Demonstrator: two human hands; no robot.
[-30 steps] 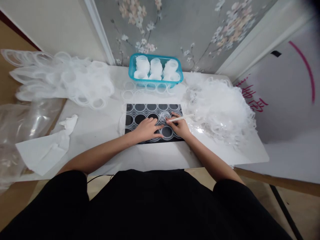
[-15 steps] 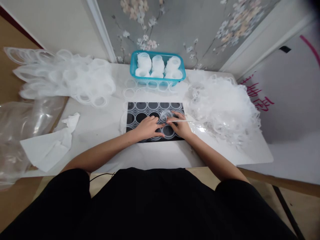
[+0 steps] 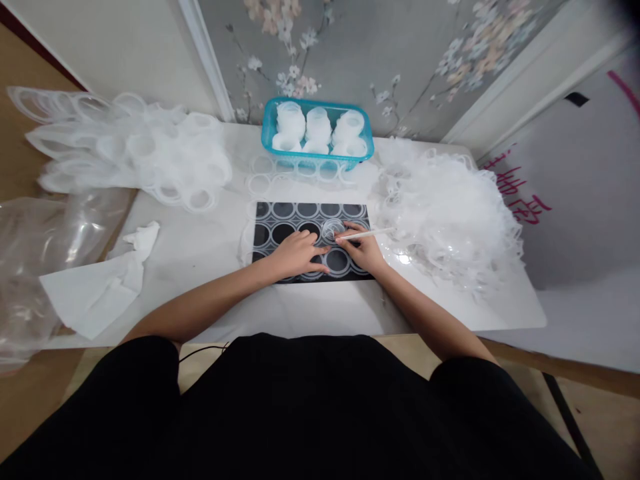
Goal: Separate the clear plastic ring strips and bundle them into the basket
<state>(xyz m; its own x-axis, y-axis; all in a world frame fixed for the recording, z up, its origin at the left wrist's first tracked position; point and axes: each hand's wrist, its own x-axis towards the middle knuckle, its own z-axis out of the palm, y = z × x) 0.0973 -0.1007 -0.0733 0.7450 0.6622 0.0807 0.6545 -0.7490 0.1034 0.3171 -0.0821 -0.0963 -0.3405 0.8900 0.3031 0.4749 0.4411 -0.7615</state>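
Observation:
A black mat (image 3: 270, 233) lies on the white table, covered by a clear plastic sheet of joined rings. My left hand (image 3: 299, 253) rests flat on the sheet, fingers spread and pressing it down. My right hand (image 3: 364, 249) pinches a thin white stick (image 3: 364, 234), whose tip touches a clear ring (image 3: 332, 231) on the mat between the two hands.
A teal basket (image 3: 367, 148) with stacks of clear rings stands behind the mat. Piles of ring sheets (image 3: 150, 157) lie at the back left, a heap of loose plastic scrap (image 3: 450, 213) at the right. A crumpled tissue (image 3: 143, 238) and white paper (image 3: 85, 293) lie at the left.
The stick in my right hand dipped towards flat, then tilted back up to the right. My view shifted slightly. My left hand stayed pressed on the sheet.

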